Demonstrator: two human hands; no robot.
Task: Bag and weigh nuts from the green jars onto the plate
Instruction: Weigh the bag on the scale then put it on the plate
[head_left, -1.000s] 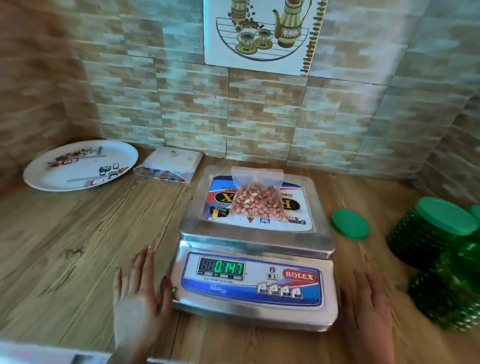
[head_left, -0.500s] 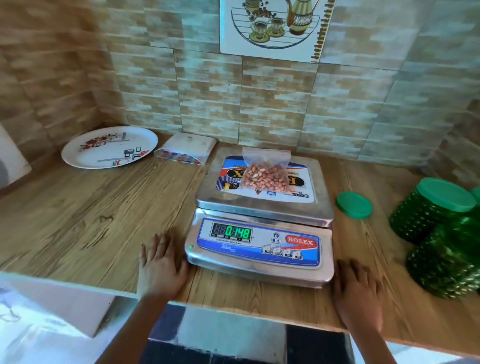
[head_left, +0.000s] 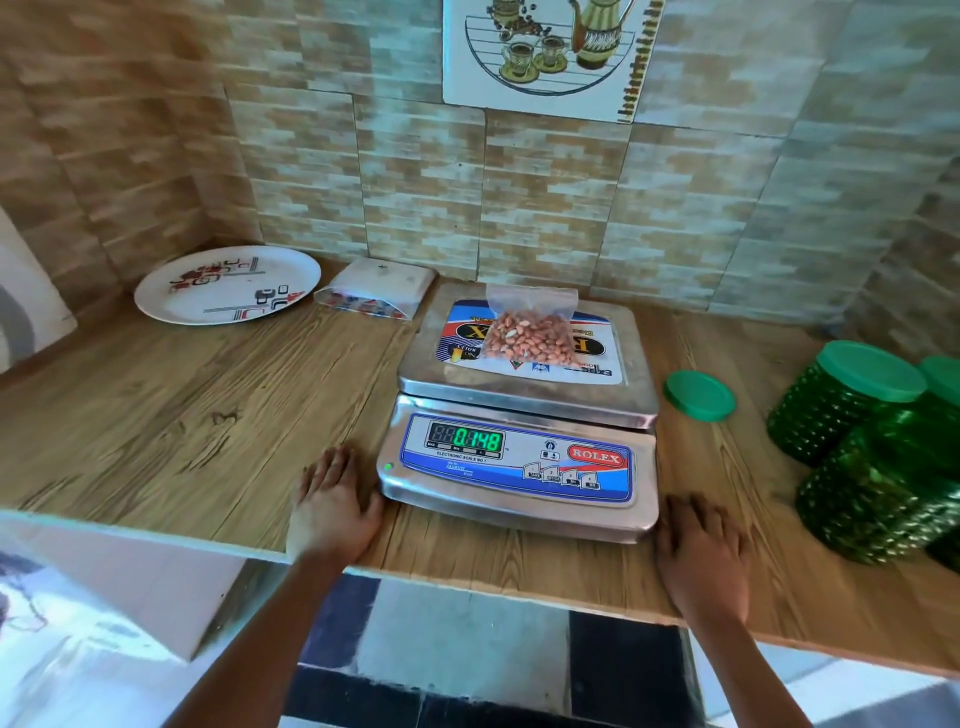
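1. Clear bag of nuts (head_left: 530, 338) lies on the pan of the scale (head_left: 519, 467); display reads 0.148.
2. Left hand (head_left: 332, 506) and right hand (head_left: 701, 551) lie flat on the wooden counter (head_left: 156, 415), one beside each front corner of the scale.
3. Loose green lid (head_left: 700, 396) lies right of the scale; green jars (head_left: 841, 405) stand farther right.
4. Plate (head_left: 291, 270) sits back left, with a white packet (head_left: 376, 288) beside it.

Left hand (head_left: 332, 506), right hand (head_left: 701, 556): flat, palms down.
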